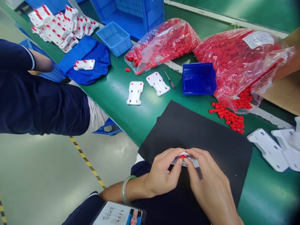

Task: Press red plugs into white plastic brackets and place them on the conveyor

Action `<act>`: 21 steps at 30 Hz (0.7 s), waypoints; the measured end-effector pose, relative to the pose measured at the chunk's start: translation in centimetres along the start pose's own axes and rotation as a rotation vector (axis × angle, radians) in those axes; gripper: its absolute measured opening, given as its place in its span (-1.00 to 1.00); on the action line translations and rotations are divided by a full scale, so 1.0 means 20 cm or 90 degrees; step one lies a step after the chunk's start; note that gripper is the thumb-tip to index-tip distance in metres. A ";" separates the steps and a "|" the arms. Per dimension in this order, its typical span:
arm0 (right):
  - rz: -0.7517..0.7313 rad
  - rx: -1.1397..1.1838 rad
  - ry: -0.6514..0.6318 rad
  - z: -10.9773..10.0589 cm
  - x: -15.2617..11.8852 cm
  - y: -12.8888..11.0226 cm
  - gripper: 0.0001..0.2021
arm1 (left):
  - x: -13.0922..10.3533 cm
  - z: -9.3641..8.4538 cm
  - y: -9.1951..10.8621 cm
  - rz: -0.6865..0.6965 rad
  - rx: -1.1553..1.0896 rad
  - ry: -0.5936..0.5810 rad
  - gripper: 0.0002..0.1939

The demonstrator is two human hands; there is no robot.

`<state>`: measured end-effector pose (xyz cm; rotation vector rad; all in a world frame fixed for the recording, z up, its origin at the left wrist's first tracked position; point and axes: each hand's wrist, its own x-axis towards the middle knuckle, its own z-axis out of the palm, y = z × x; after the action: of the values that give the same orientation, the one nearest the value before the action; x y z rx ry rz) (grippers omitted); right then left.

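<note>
Both hands meet over the black mat point(206, 137). Between them is a white plastic piece point(192, 160), seen nearly edge-on and largely covered by fingers. My left hand point(164, 172) grips its left side, thumb against a small red part point(182, 156) at the piece's edge. My right hand point(207, 178) grips the right side, its thumb at the same red part. Beyond the mat, two white plates, one at the left point(135, 93) and one at the right point(158, 83), lie flat with red parts at their far corners. A small screwdriver point(170, 80) lies beside them.
Bags of red parts point(167, 40) lie at the back, near a dark blue bin point(199, 78). Loose red parts point(228, 117) are scattered right of centre. White plates point(267, 150) lie far right. A person in dark clothing point(39, 100) is at the left, near a blue cloth point(86, 50).
</note>
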<state>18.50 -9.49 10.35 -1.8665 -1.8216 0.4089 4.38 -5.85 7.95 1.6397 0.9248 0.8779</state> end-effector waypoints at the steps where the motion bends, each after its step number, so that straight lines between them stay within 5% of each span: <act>1: -0.002 0.003 -0.004 0.00 0.00 0.00 -0.86 | 0.00 0.00 0.00 0.000 0.001 0.002 -0.73; 21: 0.000 0.101 -0.066 0.02 0.02 0.02 -0.91 | -0.01 -0.03 -0.02 -0.089 -0.022 0.010 -0.79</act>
<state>18.71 -8.97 9.84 -1.7658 -1.7993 0.6426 3.68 -5.77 7.76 1.5214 1.0172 0.8078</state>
